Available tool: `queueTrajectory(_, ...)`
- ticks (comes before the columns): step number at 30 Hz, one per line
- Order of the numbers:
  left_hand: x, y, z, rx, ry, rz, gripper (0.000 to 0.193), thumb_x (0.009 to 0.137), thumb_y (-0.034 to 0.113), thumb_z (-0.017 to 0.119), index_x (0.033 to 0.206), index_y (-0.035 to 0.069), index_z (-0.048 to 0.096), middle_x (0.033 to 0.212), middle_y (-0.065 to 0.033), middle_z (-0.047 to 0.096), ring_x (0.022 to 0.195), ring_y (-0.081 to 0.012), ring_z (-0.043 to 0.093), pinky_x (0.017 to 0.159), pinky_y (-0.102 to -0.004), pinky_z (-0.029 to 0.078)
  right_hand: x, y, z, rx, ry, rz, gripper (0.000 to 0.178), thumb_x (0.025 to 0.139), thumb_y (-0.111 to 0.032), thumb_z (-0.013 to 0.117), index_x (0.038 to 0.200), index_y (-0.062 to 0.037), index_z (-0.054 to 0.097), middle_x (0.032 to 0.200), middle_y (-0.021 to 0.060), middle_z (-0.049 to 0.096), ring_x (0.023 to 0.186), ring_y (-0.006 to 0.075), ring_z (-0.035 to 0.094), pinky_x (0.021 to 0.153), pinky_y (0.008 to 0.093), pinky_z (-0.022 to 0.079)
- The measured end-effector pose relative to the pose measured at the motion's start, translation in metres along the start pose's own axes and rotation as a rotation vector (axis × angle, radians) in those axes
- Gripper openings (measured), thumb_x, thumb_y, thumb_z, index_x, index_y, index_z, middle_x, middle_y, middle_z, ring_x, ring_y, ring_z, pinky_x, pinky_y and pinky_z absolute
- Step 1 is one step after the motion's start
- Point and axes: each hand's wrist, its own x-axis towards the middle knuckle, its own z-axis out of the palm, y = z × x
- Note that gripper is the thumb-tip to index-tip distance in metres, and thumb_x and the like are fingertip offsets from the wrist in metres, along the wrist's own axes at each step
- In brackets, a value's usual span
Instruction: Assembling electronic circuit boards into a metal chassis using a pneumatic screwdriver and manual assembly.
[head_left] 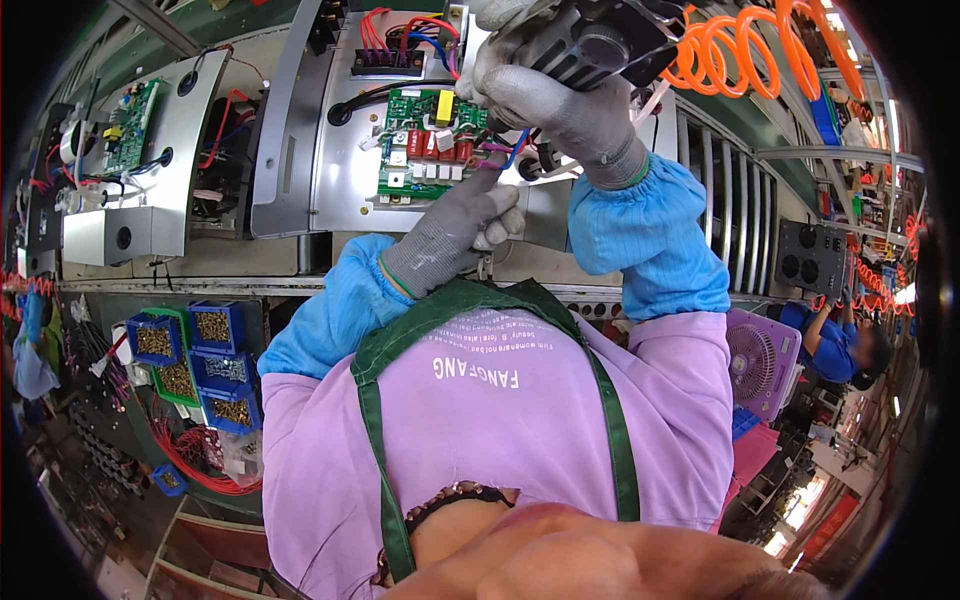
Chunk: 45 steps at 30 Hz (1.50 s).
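Here, the right hand (572, 108) grips the unit (597, 50) far right, presumably keeping the board (428, 150) accessible; the left hand (462, 218) partly curls near the blue wire (517, 149), its hold indiscernible.

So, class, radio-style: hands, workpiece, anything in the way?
Right hand gripping black slotted part. Left hand at purple connectors, grip unclear. Green circuit board largely uncovered. Orange coiled hose nearby, clear of board.
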Motion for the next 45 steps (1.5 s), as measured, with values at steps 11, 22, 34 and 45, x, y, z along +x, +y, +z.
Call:
queueTrajectory(11, 0.002, -0.008, -0.008, 0.023, 0.009, 0.053, 0.029, 0.096, 0.020, 0.049, 0.118, 0.002, 0.048, 0.079, -0.0027, 0.058, 0.058, -0.0040, 0.047, 0.049, -0.0159, 0.038, 0.001, 0.001, 0.004, -0.042, 0.019, -0.108, 0.011, 0.084, -0.010, 0.063, 0.082, 0.0002, 0.062, 0.081, 0.0120, 0.065, 0.066, 0.0127, 0.061, 0.057, 0.0252, 0.051)
queueTrajectory(22, -0.022, 0.003, -0.011, -0.174, -0.071, 0.179, 0.069, 0.091, 0.050, 0.050, 0.127, -0.009, 0.040, 0.122, -0.0261, 0.050, 0.111, -0.0316, 0.055, 0.095, -0.0372, 0.048, 0.002, -0.002, -0.001, -0.076, 0.058, -0.312, 0.020, 0.077, -0.012, 0.074, 0.092, -0.0027, 0.064, 0.092, 0.0053, 0.063, 0.083, 0.0148, 0.062, 0.078, 0.0315, 0.053)
queueTrajectory(34, -0.024, 0.007, 0.000, -0.398, -0.167, 0.285, 0.072, 0.090, 0.051, 0.051, 0.133, -0.006, 0.037, 0.129, -0.0232, 0.045, 0.118, -0.0311, 0.050, 0.103, -0.0408, 0.042, -0.028, -0.030, -0.018, 0.563, -0.119, -0.218, 0.028, 0.092, -0.014, 0.046, 0.115, 0.0012, 0.048, 0.081, 0.0145, 0.059, 0.070, 0.0237, 0.061, 0.069, 0.0380, 0.050)
queueTrajectory(45, -0.030, -0.008, -0.021, -0.205, -0.012, 0.340, 0.035, 0.095, 0.013, 0.051, 0.128, 0.000, 0.047, 0.107, -0.0156, 0.060, 0.093, -0.0173, 0.062, 0.066, -0.0178, 0.054, -0.025, -0.031, -0.031, 0.534, -0.125, -0.358, 0.047, 0.087, -0.027, 0.043, 0.130, -0.0078, 0.042, 0.069, -0.0019, 0.039, 0.065, 0.0133, 0.043, 0.079, 0.0386, 0.040)
